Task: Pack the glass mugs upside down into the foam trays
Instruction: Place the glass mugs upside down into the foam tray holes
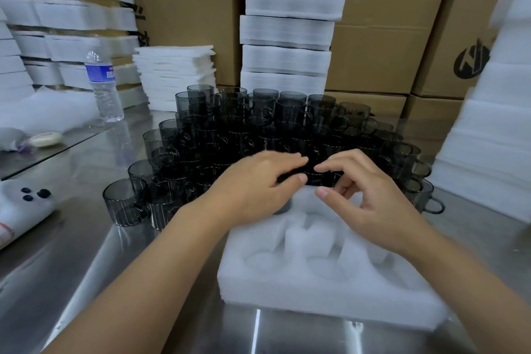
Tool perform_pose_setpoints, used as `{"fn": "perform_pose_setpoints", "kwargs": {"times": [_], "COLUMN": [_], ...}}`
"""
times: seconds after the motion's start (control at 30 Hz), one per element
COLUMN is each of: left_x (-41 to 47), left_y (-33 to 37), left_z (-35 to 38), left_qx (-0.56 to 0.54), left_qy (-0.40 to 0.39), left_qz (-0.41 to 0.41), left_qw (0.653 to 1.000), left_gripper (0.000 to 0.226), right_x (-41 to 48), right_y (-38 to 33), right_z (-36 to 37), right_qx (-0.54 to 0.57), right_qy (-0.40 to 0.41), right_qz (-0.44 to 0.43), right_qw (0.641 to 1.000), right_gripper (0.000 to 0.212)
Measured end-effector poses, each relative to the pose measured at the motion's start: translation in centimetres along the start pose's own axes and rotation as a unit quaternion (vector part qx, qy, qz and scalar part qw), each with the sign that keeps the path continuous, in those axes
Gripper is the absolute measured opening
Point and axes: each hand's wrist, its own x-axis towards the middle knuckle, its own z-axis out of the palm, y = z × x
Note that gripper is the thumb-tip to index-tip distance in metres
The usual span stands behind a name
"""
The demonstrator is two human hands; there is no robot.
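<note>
At the tray's 12 o'clock edge, right where the foam tray (316, 290) meets the big pile of smoky glass mugs (244, 123), both hands are in there picking. The left hand (255, 190) has its fingers over the top and its thumb underneath a front mug (288, 177), so I'd call that a grip, though it's a bit blurred. The right hand (373, 204) sits at about 1 o'clock of the tray with thumb and forefinger curled toward a neighbour mug (326, 177). I honestly can't tell if it's actually pinching it or just about to.

The tray pockets I can see all look unfilled, so my read is that this is the very start: grabbing the first mugs. The mugs in the pile stand mouth-up, so the next move probably needs a flip of the wrist before dropping each one rim-down into a pocket. Lift it straight out too, since the mugs are packed tight and the handles could snag.
</note>
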Motion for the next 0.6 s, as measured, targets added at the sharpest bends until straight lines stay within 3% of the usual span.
{"fn": "perform_pose_setpoints", "kwargs": {"times": [0.07, 0.13, 0.23, 0.43, 0.6], "left_x": [0.1, 0.1, 0.0, 0.0, -0.1], "left_y": [-0.2, -0.3, -0.1, 1.0, 1.2], "left_z": [0.5, 0.5, 0.2, 0.6, 1.1], "left_qx": [0.046, 0.060, 0.078, 0.149, 0.166], "left_qy": [-0.081, -0.114, -0.125, -0.119, -0.122], "left_qz": [-0.015, -0.017, -0.009, -0.006, -0.013], "left_qw": [0.995, 0.992, 0.989, 0.982, 0.978], "left_gripper": [0.054, 0.062, 0.072, 0.067, 0.081], "right_x": [0.0, 0.0, 0.0, 0.0, 0.1], "right_y": [0.0, 0.0, 0.0, 0.0, 0.0], "right_z": [0.0, 0.0, 0.0, 0.1, 0.3], "right_qx": [-0.002, 0.000, -0.003, -0.021, -0.023], "right_qy": [-0.005, -0.008, -0.013, -0.036, -0.043], "right_qz": [0.002, 0.005, 0.010, 0.010, 0.017], "right_qw": [1.000, 1.000, 1.000, 0.999, 0.999], "right_gripper": [0.035, 0.034, 0.034, 0.022, 0.025]}}
